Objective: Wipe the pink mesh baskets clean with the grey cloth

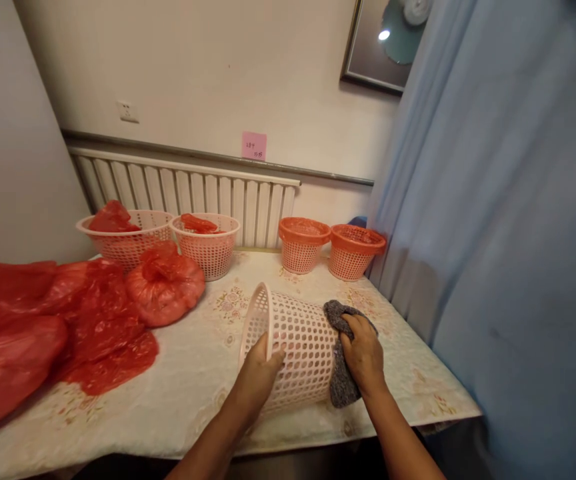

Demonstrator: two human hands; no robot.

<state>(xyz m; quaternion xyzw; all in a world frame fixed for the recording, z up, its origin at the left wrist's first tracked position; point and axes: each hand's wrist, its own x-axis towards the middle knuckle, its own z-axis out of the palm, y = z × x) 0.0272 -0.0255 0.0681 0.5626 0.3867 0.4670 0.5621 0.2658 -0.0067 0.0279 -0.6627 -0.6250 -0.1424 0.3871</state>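
A pale pink perforated plastic basket lies on its side on the table, its open mouth facing left. My left hand grips its side near the rim. My right hand presses a grey cloth against the basket's bottom end.
Red plastic bags pile on the table's left side. Two wide pink baskets with red bags inside and two small orange-lined baskets stand along the back by a radiator. A blue curtain hangs at the right. The table edge is near me.
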